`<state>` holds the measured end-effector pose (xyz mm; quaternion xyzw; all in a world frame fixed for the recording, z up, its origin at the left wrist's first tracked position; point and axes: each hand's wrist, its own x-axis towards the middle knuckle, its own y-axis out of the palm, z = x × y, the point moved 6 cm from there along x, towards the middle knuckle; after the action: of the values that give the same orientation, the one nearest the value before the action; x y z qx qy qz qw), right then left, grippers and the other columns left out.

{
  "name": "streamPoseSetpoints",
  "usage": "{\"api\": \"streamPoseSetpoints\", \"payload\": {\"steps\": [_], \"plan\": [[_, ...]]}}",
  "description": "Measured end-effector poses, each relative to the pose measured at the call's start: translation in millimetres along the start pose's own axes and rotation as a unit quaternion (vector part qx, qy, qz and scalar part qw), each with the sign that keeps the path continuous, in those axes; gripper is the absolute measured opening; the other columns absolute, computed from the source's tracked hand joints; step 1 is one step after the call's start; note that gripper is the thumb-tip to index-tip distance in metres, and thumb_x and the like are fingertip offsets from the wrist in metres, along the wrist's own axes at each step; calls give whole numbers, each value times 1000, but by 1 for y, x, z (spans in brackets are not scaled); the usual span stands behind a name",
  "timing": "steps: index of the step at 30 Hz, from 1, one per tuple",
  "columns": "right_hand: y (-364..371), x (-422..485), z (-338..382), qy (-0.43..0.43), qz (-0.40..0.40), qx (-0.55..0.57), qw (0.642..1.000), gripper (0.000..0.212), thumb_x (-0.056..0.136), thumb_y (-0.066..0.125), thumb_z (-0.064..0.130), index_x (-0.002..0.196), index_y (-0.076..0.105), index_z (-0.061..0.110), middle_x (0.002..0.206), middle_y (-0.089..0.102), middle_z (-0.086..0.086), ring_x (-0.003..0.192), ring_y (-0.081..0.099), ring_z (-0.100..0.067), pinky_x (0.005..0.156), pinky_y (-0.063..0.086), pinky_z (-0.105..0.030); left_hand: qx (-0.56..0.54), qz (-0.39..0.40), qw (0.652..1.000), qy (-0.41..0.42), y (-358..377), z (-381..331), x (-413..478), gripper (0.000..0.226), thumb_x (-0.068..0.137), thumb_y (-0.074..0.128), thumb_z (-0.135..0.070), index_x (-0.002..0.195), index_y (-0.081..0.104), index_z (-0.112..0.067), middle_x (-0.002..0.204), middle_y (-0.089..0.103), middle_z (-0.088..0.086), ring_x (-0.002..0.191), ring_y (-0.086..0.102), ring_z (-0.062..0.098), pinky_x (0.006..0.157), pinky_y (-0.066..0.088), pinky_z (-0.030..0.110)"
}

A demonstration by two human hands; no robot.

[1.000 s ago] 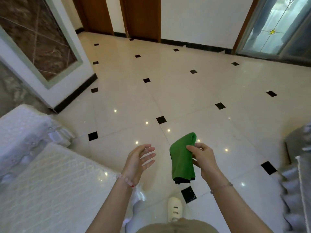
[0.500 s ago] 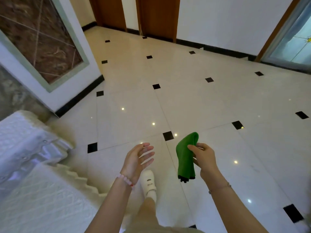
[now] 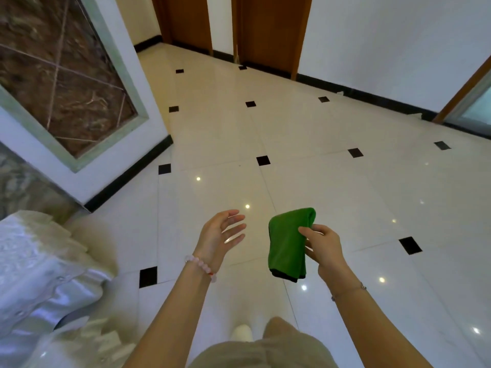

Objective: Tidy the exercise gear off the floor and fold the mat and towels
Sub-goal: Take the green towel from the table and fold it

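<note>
- The right hand [image 3: 322, 251] pinches the folded towel [image 3: 285, 243], which hangs above the floor [image 3: 292, 134].
- The left hand [image 3: 216, 236] is released, fingers spread, holding nothing.
- The grip is the same as a second ago, but the view has swung toward the doors [image 3: 271, 30]. The folding looks done, and the towel is probably being carried off.

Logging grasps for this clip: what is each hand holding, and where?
Right hand pinches the folded green towel at its upper right edge; left hand holds nothing.
</note>
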<state>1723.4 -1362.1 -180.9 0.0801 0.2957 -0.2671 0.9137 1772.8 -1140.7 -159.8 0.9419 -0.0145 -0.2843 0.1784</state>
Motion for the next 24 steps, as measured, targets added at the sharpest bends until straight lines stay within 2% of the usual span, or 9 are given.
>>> {"api": "streamPoseSetpoints", "payload": {"steps": [4, 12, 21, 24], "plan": [[44, 54, 33, 3, -3, 5, 1000, 24, 87, 62, 4, 110, 53, 5, 105, 59, -14, 95, 60, -27, 71, 50, -29, -5, -8, 1000, 0, -3, -36, 59, 22, 97, 43, -20, 100, 62, -10, 101, 66, 7, 95, 63, 24, 92, 49, 41], [111, 187, 86, 27, -23, 16, 999, 25, 87, 63, 4, 109, 52, 6, 110, 57, -16, 105, 57, -32, 83, 51, -37, 42, -8, 999, -4, 17, -110, 195, 24, 97, 41, -20, 103, 61, -9, 106, 65, 9, 99, 62, 25, 90, 49, 41], [158, 310, 164, 42, -58, 28, 997, 28, 87, 63, 5, 113, 52, 5, 108, 55, -15, 102, 56, -31, 88, 51, -40, 89, 17, 996, -22, 61, -187, 329, 26, 97, 41, -22, 107, 60, -8, 109, 64, 11, 102, 62, 28, 86, 51, 38], [167, 340, 177, 44, -77, 34, 996, 24, 86, 63, 5, 107, 52, 8, 106, 56, -15, 101, 56, -31, 90, 51, -42, 92, 26, 995, -40, 69, -202, 367, 25, 97, 42, -21, 107, 60, -7, 106, 65, 10, 98, 63, 25, 88, 50, 40]]}}
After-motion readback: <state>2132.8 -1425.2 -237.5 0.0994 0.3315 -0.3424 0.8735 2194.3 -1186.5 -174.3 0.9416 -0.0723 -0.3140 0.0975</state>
